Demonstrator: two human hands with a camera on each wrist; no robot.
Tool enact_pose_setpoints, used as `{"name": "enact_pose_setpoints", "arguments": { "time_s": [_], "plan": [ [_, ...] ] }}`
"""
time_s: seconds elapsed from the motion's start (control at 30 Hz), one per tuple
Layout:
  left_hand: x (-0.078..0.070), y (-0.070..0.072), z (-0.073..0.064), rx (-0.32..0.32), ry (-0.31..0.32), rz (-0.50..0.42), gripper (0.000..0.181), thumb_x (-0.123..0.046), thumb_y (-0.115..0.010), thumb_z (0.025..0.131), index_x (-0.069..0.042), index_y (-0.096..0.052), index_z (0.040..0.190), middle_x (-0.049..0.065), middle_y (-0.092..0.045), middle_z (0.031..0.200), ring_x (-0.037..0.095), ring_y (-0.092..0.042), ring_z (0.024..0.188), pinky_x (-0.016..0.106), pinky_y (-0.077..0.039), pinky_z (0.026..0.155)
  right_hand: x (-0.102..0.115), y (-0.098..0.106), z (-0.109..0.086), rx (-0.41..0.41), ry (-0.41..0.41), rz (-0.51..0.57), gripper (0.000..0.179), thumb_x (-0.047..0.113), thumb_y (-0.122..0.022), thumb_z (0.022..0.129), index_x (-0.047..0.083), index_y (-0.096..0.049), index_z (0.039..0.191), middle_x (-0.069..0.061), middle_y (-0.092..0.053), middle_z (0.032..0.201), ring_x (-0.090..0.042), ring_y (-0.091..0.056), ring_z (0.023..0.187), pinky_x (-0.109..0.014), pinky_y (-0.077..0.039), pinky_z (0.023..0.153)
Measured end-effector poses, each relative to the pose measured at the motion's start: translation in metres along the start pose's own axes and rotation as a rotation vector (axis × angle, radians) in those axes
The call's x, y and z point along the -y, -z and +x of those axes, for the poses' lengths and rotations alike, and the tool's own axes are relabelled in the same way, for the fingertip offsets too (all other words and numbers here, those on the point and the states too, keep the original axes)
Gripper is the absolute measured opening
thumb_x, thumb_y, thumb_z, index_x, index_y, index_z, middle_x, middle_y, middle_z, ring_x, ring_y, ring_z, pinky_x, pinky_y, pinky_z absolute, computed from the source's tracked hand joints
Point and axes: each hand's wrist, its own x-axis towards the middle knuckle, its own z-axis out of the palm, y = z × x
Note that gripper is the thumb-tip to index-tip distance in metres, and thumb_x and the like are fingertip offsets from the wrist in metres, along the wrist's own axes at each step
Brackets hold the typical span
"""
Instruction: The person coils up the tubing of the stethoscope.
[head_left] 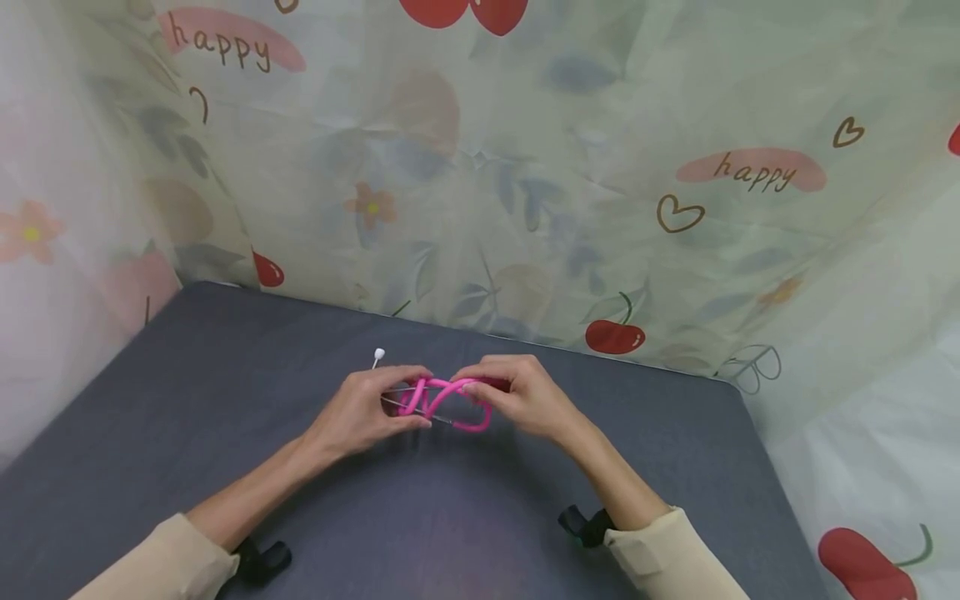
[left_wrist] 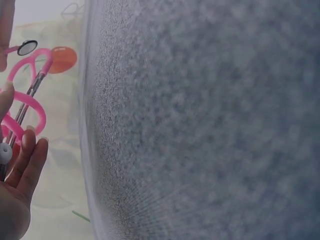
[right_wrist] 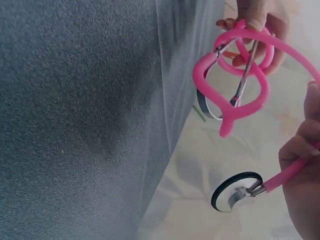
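Note:
A stethoscope with pink tubing (head_left: 471, 427) is held above the dark table between both hands. My left hand (head_left: 358, 415) grips its metal ear tubes together with tubing looped round them. One white ear tip (head_left: 379, 353) sticks out beyond that hand. My right hand (head_left: 525, 398) pinches the tubing at the right side. In the right wrist view, the round chest piece (right_wrist: 239, 192) with a black rim hangs out from the right hand's fingers (right_wrist: 300, 147). The Y-shaped fork of the tubing (right_wrist: 229, 112) points away from the left hand (right_wrist: 275, 20).
A dark grey cloth covers the table (head_left: 480, 533). Behind it hangs a patterned curtain (head_left: 480, 208), meeting the table's back edge; pale sheeting also hangs at both sides. Black straps (head_left: 262, 562) sit at the wrists by the beige sleeves (head_left: 168, 558).

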Motion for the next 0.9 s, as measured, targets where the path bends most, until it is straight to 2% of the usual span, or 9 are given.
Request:
{"name": "enact_pose_setpoints", "arguments": {
  "time_s": [0.13,0.3,0.5,0.57,0.73,0.9],
  "plan": [
    [0.000,-0.001,-0.001,0.015,-0.012,0.012,0.058,-0.037,-0.079,0.067,-0.025,-0.057,0.119,-0.008,-0.061,0.098,0.003,-0.062,0.074,0.026,-0.053,0.062,-0.003,0.001,0.003,-0.026,0.004,-0.002,0.016,0.004,-0.064,0.083,0.005,-0.069,0.099,0.000,-0.062,0.077,-0.013,-0.045,0.055,-0.024,-0.039,0.048],
    [0.000,-0.002,-0.002,0.027,-0.017,0.026,0.055,-0.038,-0.078,0.068,-0.028,-0.057,0.118,-0.009,-0.061,0.098,0.001,-0.060,0.074,0.024,-0.053,0.062,-0.008,0.004,0.007,-0.037,0.022,0.005,0.021,-0.001,-0.060,0.085,0.004,-0.067,0.104,-0.005,-0.066,0.089,-0.012,-0.046,0.055,-0.022,-0.039,0.048],
    [-0.002,-0.002,-0.004,0.056,-0.001,0.003,0.054,-0.036,-0.079,0.068,-0.031,-0.057,0.117,-0.008,-0.062,0.100,0.001,-0.060,0.075,0.020,-0.051,0.064,-0.019,0.003,0.008,-0.074,0.012,-0.041,0.021,-0.004,-0.060,0.084,0.000,-0.066,0.103,-0.011,-0.067,0.094,-0.011,-0.060,0.068,-0.025,-0.047,0.056],
    [-0.002,-0.002,-0.004,0.072,0.001,-0.003,0.053,-0.037,-0.078,0.069,-0.032,-0.057,0.117,-0.008,-0.062,0.101,0.000,-0.060,0.075,0.019,-0.051,0.065,-0.034,0.000,0.006,-0.086,-0.007,-0.074,0.019,0.003,-0.061,0.085,0.003,-0.067,0.103,-0.006,-0.067,0.093,-0.009,-0.061,0.072,-0.025,-0.049,0.059],
    [-0.002,-0.002,-0.004,0.091,-0.028,-0.032,0.052,-0.038,-0.077,0.070,-0.026,-0.058,0.118,-0.004,-0.063,0.102,0.002,-0.060,0.076,0.019,-0.051,0.066,-0.073,-0.004,0.002,-0.138,-0.055,-0.215,0.020,0.026,-0.064,0.085,0.018,-0.070,0.102,0.012,-0.065,0.089,-0.004,-0.053,0.061,-0.021,-0.045,0.053],
    [-0.002,-0.002,-0.004,0.089,-0.038,-0.043,0.051,-0.039,-0.076,0.070,-0.025,-0.059,0.117,-0.003,-0.063,0.100,0.004,-0.060,0.075,0.020,-0.051,0.066,-0.083,-0.004,0.002,-0.183,-0.086,-0.322,0.021,0.035,-0.067,0.081,0.021,-0.071,0.096,0.014,-0.063,0.083,-0.001,-0.052,0.062,-0.020,-0.045,0.055]
  ]
}}
